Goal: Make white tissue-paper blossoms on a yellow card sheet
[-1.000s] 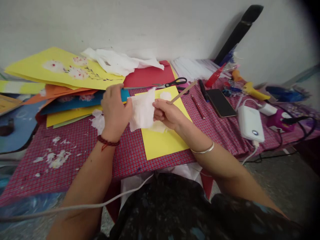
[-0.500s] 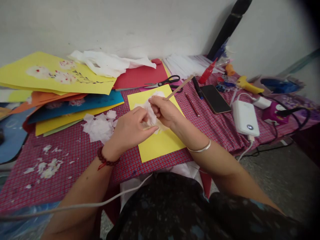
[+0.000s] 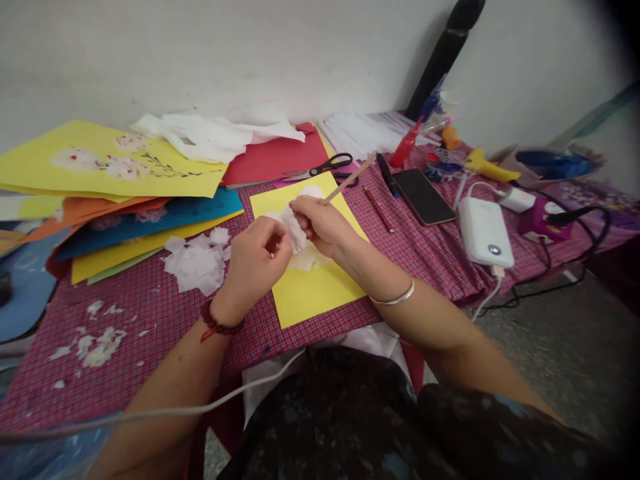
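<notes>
Both hands meet over a yellow sheet of paper point(image 3: 320, 293) lying on the red checked tablecloth point(image 3: 165, 333). My left hand point(image 3: 257, 257) is closed, pinching a crumpled piece of white tissue point(image 3: 294, 230). My right hand point(image 3: 323, 223) is closed too, gripping a thin wooden stick point(image 3: 350, 179) that points up and to the right, its fingers also on the tissue. More white tissue lies stuck on the yellow sheet under the hands.
Loose tissue squares point(image 3: 197, 260) lie left of the sheet, torn scraps point(image 3: 95, 343) further left. Coloured card sheets point(image 3: 115, 193) are stacked at back left. Scissors point(image 3: 320, 167), pens, a phone point(image 3: 423, 197), a white power bank point(image 3: 485, 232) and cables sit to the right.
The flat tissue piece held up between both hands a second ago has been gathered into a crumpled wad. My left hand moved down and right onto it. The view shifted slightly.
</notes>
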A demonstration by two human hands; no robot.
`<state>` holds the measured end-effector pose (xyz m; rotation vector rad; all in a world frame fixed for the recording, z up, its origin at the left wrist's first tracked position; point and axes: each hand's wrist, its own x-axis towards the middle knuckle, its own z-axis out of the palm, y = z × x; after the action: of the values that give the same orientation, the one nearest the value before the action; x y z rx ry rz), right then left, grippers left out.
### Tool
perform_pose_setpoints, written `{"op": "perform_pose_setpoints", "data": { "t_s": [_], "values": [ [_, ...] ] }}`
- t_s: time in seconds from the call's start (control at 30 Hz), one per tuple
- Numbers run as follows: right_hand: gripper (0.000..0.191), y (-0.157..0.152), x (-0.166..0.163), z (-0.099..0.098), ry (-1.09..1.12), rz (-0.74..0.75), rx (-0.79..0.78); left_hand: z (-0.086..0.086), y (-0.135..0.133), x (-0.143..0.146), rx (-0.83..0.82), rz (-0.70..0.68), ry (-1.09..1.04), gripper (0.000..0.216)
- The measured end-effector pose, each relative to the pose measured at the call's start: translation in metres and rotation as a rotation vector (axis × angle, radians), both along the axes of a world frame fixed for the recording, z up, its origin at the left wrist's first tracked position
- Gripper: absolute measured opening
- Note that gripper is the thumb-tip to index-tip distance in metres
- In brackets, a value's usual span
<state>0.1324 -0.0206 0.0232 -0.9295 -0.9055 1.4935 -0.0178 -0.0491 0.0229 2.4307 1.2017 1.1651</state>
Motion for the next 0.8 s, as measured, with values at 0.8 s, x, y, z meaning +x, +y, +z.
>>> {"op": "perform_pose_setpoints", "data": {
  "t_s": [0.8],
  "values": [
    [0.031, -0.003, -0.004, 0.003, 0.011, -0.040, -0.082, -0.007, -0.011, 0.015, 0.147, 0.089, 0.135, 0.024]
  ]
}}
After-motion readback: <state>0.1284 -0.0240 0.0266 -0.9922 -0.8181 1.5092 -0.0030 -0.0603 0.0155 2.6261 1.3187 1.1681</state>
